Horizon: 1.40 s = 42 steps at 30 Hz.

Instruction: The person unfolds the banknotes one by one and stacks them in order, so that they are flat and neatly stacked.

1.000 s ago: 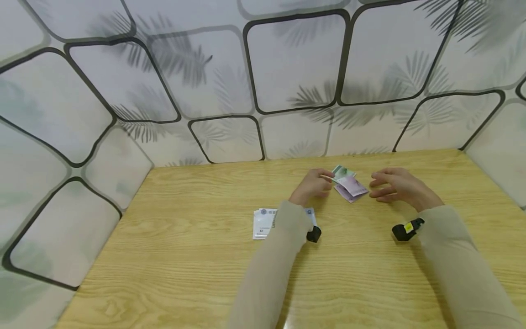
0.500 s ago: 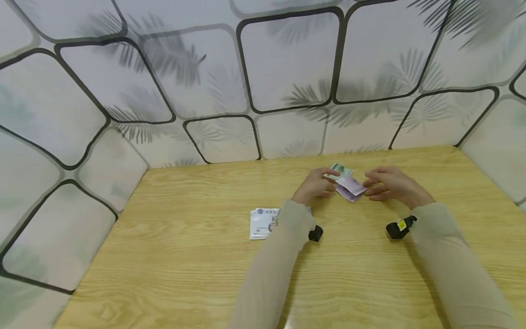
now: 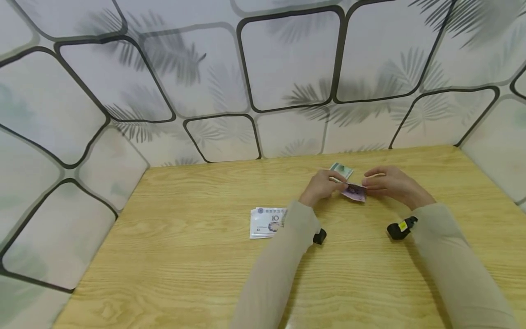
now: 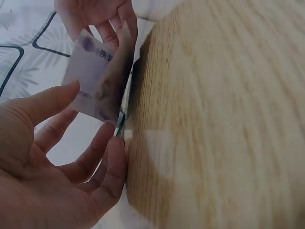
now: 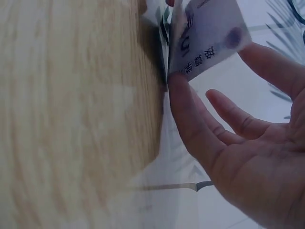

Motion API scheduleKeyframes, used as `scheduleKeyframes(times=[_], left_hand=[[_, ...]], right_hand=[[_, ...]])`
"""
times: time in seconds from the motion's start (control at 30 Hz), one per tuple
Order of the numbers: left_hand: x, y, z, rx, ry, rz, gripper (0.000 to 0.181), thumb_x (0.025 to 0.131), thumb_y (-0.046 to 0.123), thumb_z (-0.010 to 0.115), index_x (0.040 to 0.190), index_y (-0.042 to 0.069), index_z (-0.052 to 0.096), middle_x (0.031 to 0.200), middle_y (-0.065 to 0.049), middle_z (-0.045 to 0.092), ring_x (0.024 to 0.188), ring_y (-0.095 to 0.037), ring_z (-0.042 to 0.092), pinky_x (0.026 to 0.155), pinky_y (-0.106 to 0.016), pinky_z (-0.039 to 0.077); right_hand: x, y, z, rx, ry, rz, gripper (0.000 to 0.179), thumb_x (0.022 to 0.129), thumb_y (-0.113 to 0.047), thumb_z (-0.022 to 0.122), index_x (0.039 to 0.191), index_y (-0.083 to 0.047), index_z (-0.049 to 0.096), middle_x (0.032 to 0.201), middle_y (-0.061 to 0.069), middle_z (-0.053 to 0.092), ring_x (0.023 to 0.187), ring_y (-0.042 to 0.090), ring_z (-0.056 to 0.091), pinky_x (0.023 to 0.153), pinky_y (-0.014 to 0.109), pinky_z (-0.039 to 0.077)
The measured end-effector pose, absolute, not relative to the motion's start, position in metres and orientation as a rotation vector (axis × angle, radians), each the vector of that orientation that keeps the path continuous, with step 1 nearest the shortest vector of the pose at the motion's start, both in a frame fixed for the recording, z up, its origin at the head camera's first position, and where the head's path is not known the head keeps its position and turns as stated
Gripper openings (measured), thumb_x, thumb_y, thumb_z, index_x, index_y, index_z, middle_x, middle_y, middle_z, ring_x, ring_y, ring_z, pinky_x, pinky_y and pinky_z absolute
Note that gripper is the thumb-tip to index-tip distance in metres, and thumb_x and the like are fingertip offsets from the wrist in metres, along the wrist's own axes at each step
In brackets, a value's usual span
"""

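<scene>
A creased purple play banknote (image 3: 354, 192) is raised between the two hands, its upper part tilted up from the table. My left hand (image 3: 323, 185) pinches its left end; in the left wrist view the thumb (image 4: 69, 93) lies on the note's face. At the other end, my right hand (image 3: 392, 185) holds the note by its edges, and the right wrist view has fingertips (image 5: 180, 86) at a lower corner. A green banknote (image 3: 342, 170) lies flat just behind, partly covered by the left fingers.
A stack of grey-white banknotes (image 3: 265, 223) marked 10 lies on the wooden table (image 3: 185, 256), partly under the left sleeve (image 3: 283, 256). A patterned wall (image 3: 296, 132) stands behind the table's far edge.
Both hands have come together on the purple note. Its flap, which faced up, now stands tilted with a darker side showing. The left hand has moved slightly right, off most of the green note.
</scene>
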<state>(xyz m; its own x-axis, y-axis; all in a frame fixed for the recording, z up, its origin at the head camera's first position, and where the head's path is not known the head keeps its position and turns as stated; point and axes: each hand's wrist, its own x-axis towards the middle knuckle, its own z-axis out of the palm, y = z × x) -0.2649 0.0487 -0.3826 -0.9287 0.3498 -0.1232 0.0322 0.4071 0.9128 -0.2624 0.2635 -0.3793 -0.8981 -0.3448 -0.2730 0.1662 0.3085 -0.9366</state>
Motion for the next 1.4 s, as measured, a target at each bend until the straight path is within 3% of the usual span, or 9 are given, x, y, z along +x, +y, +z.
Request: scheduleKeyframes(times=[0.1,0.2,0.4,0.53,0.67,0.83,1.1,1.23,1.4], left_hand=[[-0.264,0.050,-0.383,0.373,2.435,1.482,0.008,0.084,0.020,0.067,0.087,0.013,0.069,0.094,0.002,0.063,0.073,-0.010,0.054,0.058,-0.023,0.044],[-0.263,0.052,-0.383,0.361,2.454,1.508,0.010,0.085,0.020,0.066,0.087,0.011,0.068,0.090,0.000,0.063,0.078,-0.011,0.057,0.062,-0.023,0.049],[-0.263,0.051,-0.383,0.259,2.303,1.804,0.013,0.088,0.005,0.061,0.098,-0.003,0.062,0.079,-0.007,0.061,0.075,-0.028,0.064,0.064,-0.034,0.056],[-0.264,0.050,-0.382,0.192,2.205,1.955,0.014,0.087,-0.003,0.058,0.101,-0.006,0.057,0.075,-0.010,0.060,0.078,-0.038,0.064,0.067,-0.038,0.055],[-0.264,0.047,-0.382,0.135,2.162,2.010,0.012,0.086,-0.006,0.056,0.098,-0.005,0.054,0.074,-0.014,0.061,0.079,-0.040,0.063,0.068,-0.041,0.055],[-0.264,0.041,-0.383,0.108,2.227,1.944,0.017,0.087,0.002,0.059,0.104,0.001,0.056,0.080,-0.009,0.064,0.079,-0.035,0.064,0.068,-0.040,0.055],[-0.266,0.034,-0.384,0.162,2.296,1.938,0.028,0.086,0.000,0.061,0.113,0.000,0.061,0.078,-0.005,0.060,0.063,-0.019,0.061,0.066,-0.039,0.055],[-0.268,0.031,-0.387,0.155,2.293,1.954,0.026,0.086,-0.001,0.061,0.112,-0.001,0.061,0.078,-0.004,0.060,0.061,-0.017,0.060,0.065,-0.040,0.055],[-0.269,0.026,-0.389,0.150,2.258,1.963,0.026,0.085,-0.002,0.061,0.111,-0.003,0.060,0.082,-0.007,0.061,0.063,-0.019,0.062,0.064,-0.037,0.056]], right_hand=[[-0.260,0.265,-0.378,-0.160,2.148,-1.633,0.065,0.092,-0.016,0.056,0.135,0.016,0.019,0.116,0.020,0.048,0.094,0.011,0.059,0.090,0.035,0.046],[-0.259,0.265,-0.376,-0.128,2.118,-1.666,0.068,0.092,-0.022,0.057,0.136,0.013,0.019,0.117,0.020,0.047,0.096,0.013,0.059,0.091,0.037,0.046],[-0.259,0.268,-0.375,-0.115,2.187,-1.615,0.069,0.091,-0.034,0.057,0.135,0.009,0.025,0.120,0.019,0.050,0.092,0.015,0.060,0.085,0.037,0.049],[-0.259,0.270,-0.377,-0.088,2.218,-1.544,0.067,0.087,-0.025,0.063,0.134,0.008,0.029,0.122,0.021,0.042,0.087,0.013,0.057,0.078,0.033,0.051],[-0.257,0.271,-0.377,-0.045,2.192,-1.560,0.064,0.085,-0.013,0.064,0.133,0.010,0.029,0.113,0.019,0.046,0.083,0.015,0.058,0.073,0.033,0.053],[-0.256,0.272,-0.375,-0.013,2.227,-1.578,0.054,0.086,-0.012,0.063,0.128,0.008,0.036,0.106,0.014,0.049,0.080,0.014,0.057,0.067,0.030,0.053],[-0.255,0.277,-0.371,-0.017,2.159,-1.657,0.037,0.087,-0.013,0.062,0.118,0.000,0.047,0.101,0.006,0.055,0.078,0.014,0.059,0.066,0.032,0.052],[-0.254,0.279,-0.372,-0.015,2.089,-1.735,0.027,0.088,-0.010,0.061,0.113,-0.007,0.052,0.091,0.000,0.062,0.075,0.013,0.059,0.063,0.031,0.052],[-0.251,0.280,-0.373,0.035,2.050,-1.830,0.013,0.087,-0.011,0.062,0.097,-0.008,0.054,0.085,0.001,0.059,0.073,0.014,0.059,0.067,0.034,0.054]])
